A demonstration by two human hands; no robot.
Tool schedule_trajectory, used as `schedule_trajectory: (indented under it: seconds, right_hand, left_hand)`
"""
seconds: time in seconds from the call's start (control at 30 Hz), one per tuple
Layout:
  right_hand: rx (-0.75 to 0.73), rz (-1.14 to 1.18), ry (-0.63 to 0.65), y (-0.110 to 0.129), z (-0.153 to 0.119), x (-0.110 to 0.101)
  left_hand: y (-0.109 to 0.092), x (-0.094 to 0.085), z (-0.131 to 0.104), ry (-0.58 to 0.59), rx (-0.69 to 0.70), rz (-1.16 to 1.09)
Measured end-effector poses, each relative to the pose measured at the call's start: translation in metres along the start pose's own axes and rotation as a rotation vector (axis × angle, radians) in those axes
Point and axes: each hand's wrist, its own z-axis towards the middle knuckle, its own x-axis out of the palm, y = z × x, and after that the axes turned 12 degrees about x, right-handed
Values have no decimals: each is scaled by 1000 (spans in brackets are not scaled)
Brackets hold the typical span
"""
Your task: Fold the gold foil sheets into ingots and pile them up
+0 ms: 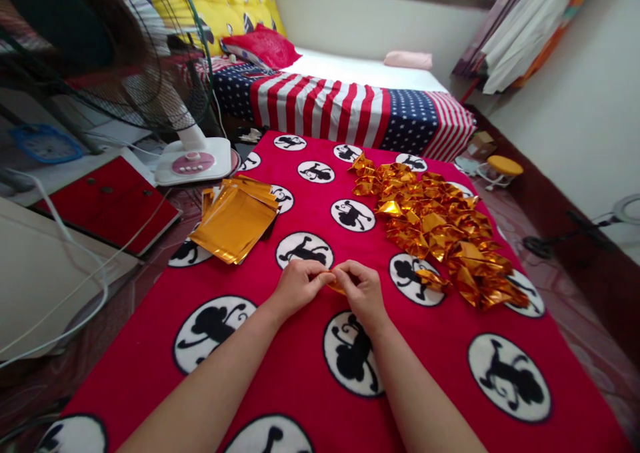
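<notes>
My left hand and my right hand meet over the middle of the red cloth. Both pinch a small piece of gold foil, mostly hidden behind the fingers. Flat gold sheets lie stacked beyond my left hand, to the left. A large heap of folded gold foil pieces spreads over the right side of the cloth, and a single folded piece lies at its near edge, to the right of my right hand.
At the left stands a fan beside a red panel and white cables. Behind the cloth is a bed with a striped and starred cover. A yellow stool stands at the back right.
</notes>
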Motion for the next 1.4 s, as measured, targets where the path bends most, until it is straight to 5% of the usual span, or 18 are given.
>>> schedule_trajectory:
  seconds: [0.17,0.3,0.57,1.2,1.4]
  right_hand:
    - [96,216,-6,-4,-1,0]
    - [70,208,-18,-7,-3,1]
    - [-10,94,-120,-1,-4,1]
    - [74,211,25,-7,-4,0]
    - [19,252,33,-9,1,6]
  left_hand:
    - [4,-1,1,-284,-120,-137]
    - [5,-3,1,-391,-174,-225]
    - [4,-2,2,-395,-164,-237]
    - [15,-1,-2,-424,-204,-296]
    - [9,-1,-2,-332,-75,-159]
